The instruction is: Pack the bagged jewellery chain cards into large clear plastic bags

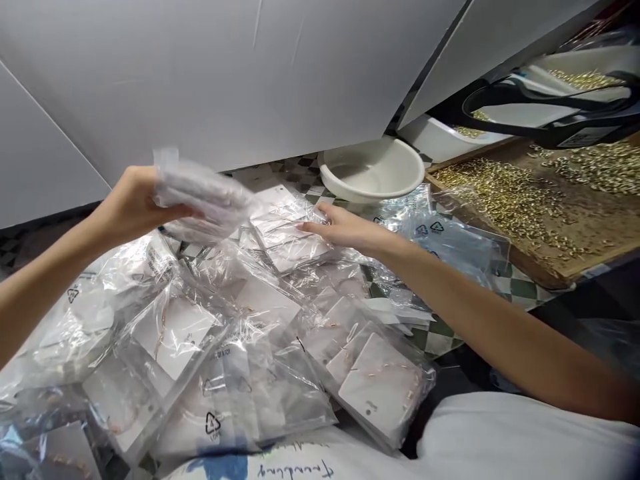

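Note:
My left hand (131,205) is raised above the pile and closed on a blurred clear plastic packet (203,197). My right hand (343,229) reaches forward with fingers stretched out, its fingertips resting on a clear bag with a white card (290,233) at the far side of the pile. Below both hands lies a heap of clear plastic bags (225,347), each with a white card and a thin chain inside.
A white bowl (373,170) stands behind the pile. To the right a brown tray (545,207) carries several small gold rings. Empty clear bags (450,237) lie beside it. A white panel (225,73) rises at the back. Black-handled bags (555,100) are upper right.

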Demonstrator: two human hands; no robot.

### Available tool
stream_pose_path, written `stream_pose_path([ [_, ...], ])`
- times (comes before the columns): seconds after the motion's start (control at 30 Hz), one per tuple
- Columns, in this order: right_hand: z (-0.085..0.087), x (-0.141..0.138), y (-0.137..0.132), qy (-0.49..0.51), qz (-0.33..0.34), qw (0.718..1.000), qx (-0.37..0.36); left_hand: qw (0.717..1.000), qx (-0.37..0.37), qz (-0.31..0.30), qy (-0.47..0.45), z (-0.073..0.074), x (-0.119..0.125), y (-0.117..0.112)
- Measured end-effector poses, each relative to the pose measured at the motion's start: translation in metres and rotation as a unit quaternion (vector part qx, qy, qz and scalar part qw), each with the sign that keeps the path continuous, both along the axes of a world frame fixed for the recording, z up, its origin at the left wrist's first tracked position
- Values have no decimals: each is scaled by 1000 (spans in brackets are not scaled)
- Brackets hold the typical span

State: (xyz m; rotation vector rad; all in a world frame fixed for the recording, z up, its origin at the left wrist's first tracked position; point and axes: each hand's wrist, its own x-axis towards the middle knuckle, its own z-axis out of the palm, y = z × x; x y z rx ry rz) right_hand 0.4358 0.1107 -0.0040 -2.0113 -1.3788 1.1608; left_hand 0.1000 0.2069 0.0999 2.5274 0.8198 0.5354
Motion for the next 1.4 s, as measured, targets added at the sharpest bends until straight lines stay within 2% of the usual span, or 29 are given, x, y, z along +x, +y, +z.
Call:
stream_pose_path([
  [0.1, 0, -3, 7, -8, 6, 999, -36, 988, -56, 30, -139, -13, 11, 0],
  [0.17, -2, -6, 10, -17, 7, 1000, -11, 970, -54, 50, -231, -17, 20, 1],
  [0.23, -2, -10, 8, -59, -3, 993, 103, 929, -48, 87, -357, -14, 29, 0],
  [0.3, 0, -14, 1, -112, -4, 959, 262, 879, -53, 124, -457, -6, 35, -2],
  [0.33, 2, -16, -4, -128, 3, 935, 331, 866, -66, 135, -476, -1, 37, -5],
  [0.4, 5, -18, -15, -134, 24, 898, 419, 859, -98, 146, -482, 6, 40, -11],
  [0.47, 7, -18, -22, -134, 41, 885, 443, 860, -128, 155, -470, 8, 42, -18],
  [0.6, 2, -15, -27, -141, 52, 879, 453, 860, -196, 179, -435, -2, 48, -27],
  [0.7, -3, -13, -27, -137, 55, 870, 471, 850, -250, 182, -426, -9, 52, -30],
  [0.83, -4, -12, -28, -140, 42, 880, 452, 843, -269, 189, -427, -14, 59, -31],
  [0.93, -3, -12, -29, -138, 32, 884, 445, 862, -289, 201, -364, -20, 62, -26],
  [1.0, -1, -11, -31, -136, 37, 880, 454, 901, -295, 214, -235, -26, 63, -21],
  [1.03, 0, -11, -32, -138, 45, 876, 460, 924, -270, 218, -158, -29, 64, -20],
  [1.1, 3, -12, -35, -147, 74, 867, 470, 969, -148, 195, -33, -35, 68, -21],
  [1.17, 4, -14, -38, -159, 106, 862, 468, 993, 20, 106, 38, -40, 75, -27],
  [1.23, 5, -18, -42, -157, 133, 859, 469, 984, 152, -18, 91, -45, 84, -38],
  [1.3, 6, -22, -45, -136, 153, 850, 485, 954, 236, -113, 146, -50, 94, -47],
  [1.4, 6, -28, -51, -106, 163, 830, 523, 911, 321, -184, 182, -61, 104, -51],
])
